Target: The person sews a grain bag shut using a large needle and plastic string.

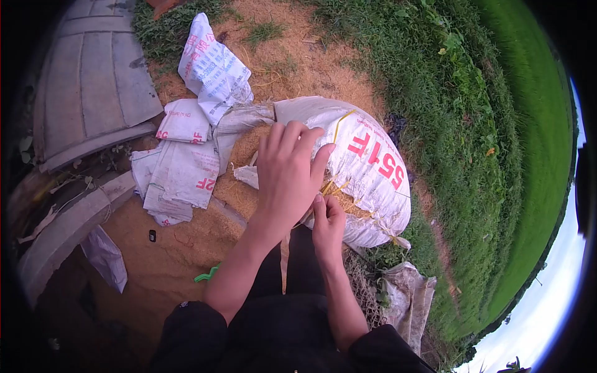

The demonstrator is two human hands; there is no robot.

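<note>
White sack [376, 165], bulging and lying on the ground just ahead of the dark-clad legs [305, 258], with a large red 551F print turned sideways across its side. Tan grain [356, 206] showing at its near end, beside the hands, with thin yellow strands [336, 186] running over the grain. Another yellow strand [336, 126] stretched over the sack's upper face toward the thumb of the left hand [286, 168]. Left hand raised above the near end of the sack, back toward the camera, thumb standing apart from the forefinger, other fingers lightly bent and close together; palm hidden, so cannot tell of any grip there. Right hand [328, 224] lower and just beside, thumb and forefinger pressed together, seemingly pinching the near ends of the yellow strands, remaining fingers curled in. Left of the sack, more loose grain, then a pile of flattened sacks [180, 171] with red lettering, a folded sack [181, 120] on top, and a sack with red and blue print [211, 71] just beyond. Farther left, grey panels [93, 81] above a concrete edge [78, 233]. Near the left forearm, a bright green object [206, 274], and farther off a small black device [152, 235] on the ground. Right of the right forearm, a crumpled, dirty sack [410, 295]; beyond, grass [435, 118] and a green field [538, 168].
</note>
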